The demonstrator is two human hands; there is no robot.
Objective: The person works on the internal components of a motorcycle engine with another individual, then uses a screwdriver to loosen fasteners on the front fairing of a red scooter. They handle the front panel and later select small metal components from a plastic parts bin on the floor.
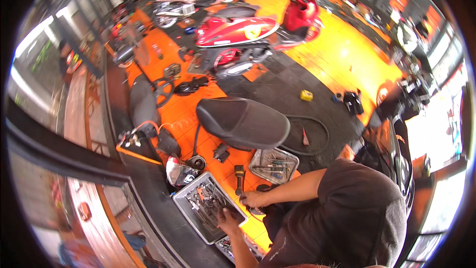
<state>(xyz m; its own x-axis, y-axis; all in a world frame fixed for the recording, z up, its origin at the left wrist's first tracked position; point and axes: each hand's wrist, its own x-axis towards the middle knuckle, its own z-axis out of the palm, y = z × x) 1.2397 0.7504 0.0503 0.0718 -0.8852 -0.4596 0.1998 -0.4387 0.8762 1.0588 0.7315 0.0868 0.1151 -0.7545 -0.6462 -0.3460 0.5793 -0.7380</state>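
Note:
My left hand (228, 222) reaches over the near rim of a grey plastic bin (179, 199), fingers apart, above a jumble of metal hand tools (204, 199). Whether a fingertip touches one of them is too small to tell. Just right of the bin, my right hand (254, 199) is closed, its fingers curled together. Against its fingertips is the lower end of a black and yellow tool (239, 178), upright in the picture. What the fingers hold, if anything, is hidden. Beyond that hand lies a light grey tray (253, 161) of screwdrivers and other slim tools.
A black motorcycle seat (243, 121) lies beyond the tray, beside a looped black hose (327, 136). Farther off stand a red motorcycle (233, 32) and red scooter (302, 12). A yellow object (306, 95) sits on black tiles. A dark window frame (64, 156) runs along the left.

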